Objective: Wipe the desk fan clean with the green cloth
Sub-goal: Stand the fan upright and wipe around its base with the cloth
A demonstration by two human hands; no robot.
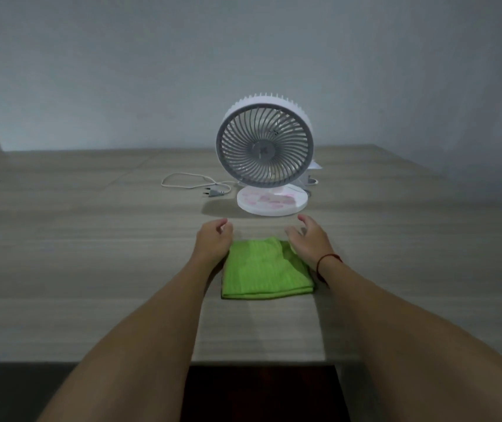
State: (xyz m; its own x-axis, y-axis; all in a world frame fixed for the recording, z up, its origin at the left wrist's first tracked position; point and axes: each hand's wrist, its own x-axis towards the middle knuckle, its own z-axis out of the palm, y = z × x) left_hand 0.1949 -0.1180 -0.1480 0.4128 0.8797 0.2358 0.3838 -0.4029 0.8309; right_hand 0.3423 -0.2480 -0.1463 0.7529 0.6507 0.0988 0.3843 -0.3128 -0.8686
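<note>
Green cloth (pixel 266 269) folded flat on bench (pixel 91 254). Desk fan (pixel 264 147) upright at cloth's 12 o'clock, apart. Left hand (pixel 213 239) at cloth's 10 o'clock corner, loosely curled, empty. Right hand (pixel 307 239) over 2 o'clock corner, fingers relaxed, gripping nothing.

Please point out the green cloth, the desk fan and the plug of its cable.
green cloth (pixel 266 271): head view, middle of the folded top face.
desk fan (pixel 264 150): head view, centre hub of the grille.
plug (pixel 214 193): head view, on its dark body.
</note>
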